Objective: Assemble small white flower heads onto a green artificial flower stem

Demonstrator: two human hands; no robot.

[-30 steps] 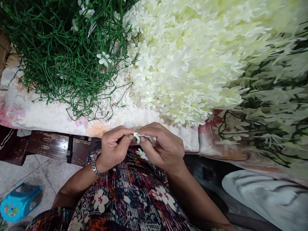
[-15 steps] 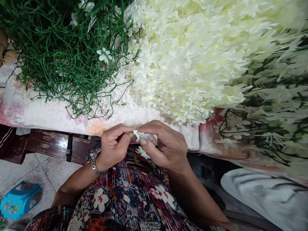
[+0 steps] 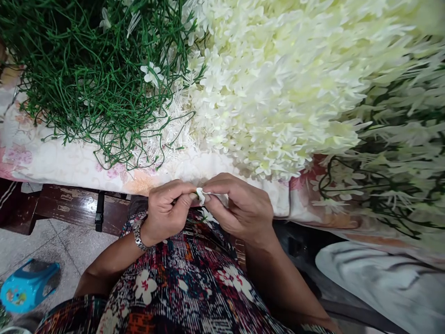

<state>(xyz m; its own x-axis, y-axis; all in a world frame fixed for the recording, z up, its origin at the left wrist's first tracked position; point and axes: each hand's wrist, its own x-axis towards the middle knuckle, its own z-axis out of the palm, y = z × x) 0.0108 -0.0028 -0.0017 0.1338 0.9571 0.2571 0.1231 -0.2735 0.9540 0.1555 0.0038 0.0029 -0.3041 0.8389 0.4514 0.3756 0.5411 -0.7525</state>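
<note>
My left hand (image 3: 167, 211) and my right hand (image 3: 239, 208) meet over my lap, fingertips pinched together on one small white artificial flower (image 3: 200, 195). A thin green stem seems to run under my left fingers, mostly hidden. Just beyond my hands lies a big heap of cream-white artificial flowers (image 3: 278, 79) on a floral cloth (image 3: 62, 160). To its left sits a tangle of green plastic stems (image 3: 86, 79), with white plastic stamen pieces (image 3: 167, 134) between the two piles.
A dark wooden table edge (image 3: 69, 208) shows under the cloth. A blue plastic stool (image 3: 26, 290) stands on the tiled floor at lower left. Finished flower sprays (image 3: 396, 153) lie at right, above a pale cloth-covered shape (image 3: 382, 283).
My hands stay together on the small flower; my fingertips have closed in a little tighter around it. The view has shifted slightly.
</note>
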